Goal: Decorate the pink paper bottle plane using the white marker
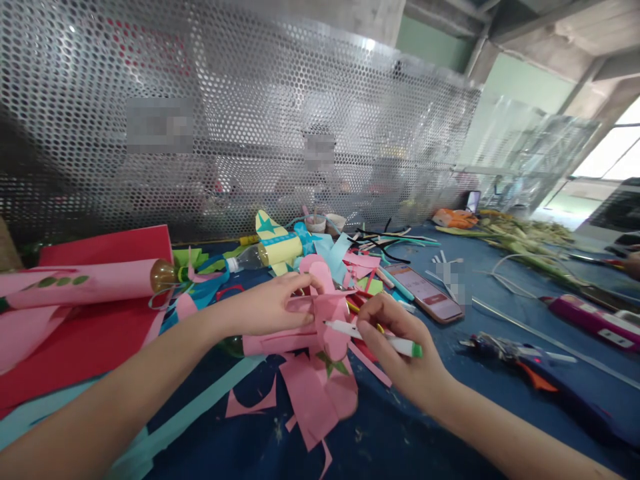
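While a red sheet (110, 340) lies toward the left of the desk (390, 440), the left hand (270, 303) grips pink paper (331, 308) near the middle, a white marker (345, 327) points at it, pinched by the right hand (407, 327), and a phone (433, 295) and glue gun (560, 381) lie farther right.

Craft workshop by the look: dark-blue tabletop (400, 447) strewn with cut pink paper scraps (310, 407) near, dark-blue glue gun with orange trigger (570, 392) and magenta-and-white power strip (590, 318) right, perforated silvery screen (240, 120) far, grey concrete beams (575, 50) far right.
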Available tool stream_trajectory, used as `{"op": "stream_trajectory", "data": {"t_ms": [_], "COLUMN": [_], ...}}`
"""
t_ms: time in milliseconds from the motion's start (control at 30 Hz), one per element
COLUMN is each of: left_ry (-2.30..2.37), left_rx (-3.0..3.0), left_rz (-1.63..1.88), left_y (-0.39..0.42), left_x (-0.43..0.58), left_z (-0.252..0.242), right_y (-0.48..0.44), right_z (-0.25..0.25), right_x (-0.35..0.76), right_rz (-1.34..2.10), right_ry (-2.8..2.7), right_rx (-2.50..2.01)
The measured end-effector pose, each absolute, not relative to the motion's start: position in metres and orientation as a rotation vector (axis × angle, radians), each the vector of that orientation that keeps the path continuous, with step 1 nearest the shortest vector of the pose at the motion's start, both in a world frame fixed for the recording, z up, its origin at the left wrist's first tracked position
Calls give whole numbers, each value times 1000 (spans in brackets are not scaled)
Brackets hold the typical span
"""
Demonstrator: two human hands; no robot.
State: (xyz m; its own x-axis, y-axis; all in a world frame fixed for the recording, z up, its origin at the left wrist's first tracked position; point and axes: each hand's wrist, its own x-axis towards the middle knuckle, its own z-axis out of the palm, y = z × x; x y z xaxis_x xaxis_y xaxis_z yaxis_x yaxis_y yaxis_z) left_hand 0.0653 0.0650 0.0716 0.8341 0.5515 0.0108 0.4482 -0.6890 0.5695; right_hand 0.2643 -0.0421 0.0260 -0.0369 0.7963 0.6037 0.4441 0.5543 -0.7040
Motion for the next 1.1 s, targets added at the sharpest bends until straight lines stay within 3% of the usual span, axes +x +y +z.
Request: {"op": "stream_trajectory", "data": {"t_ms": [667,933,1100], "left_ry": [689,952,1237], "left_rx": [2415,2198,2211], "left_rz": [247,240,-91], "left_y": [67,70,71], "left_x": [65,49,32], "left_z": [72,92,112], "right_y": [-41,-44,-44], "right_z": [25,23,23], "right_x": [266,267,269], "right_rz": [393,436,379], "right_ry": [-1646,-1583,-1602], "right_rx": [-1066,-1060,-1088]}}
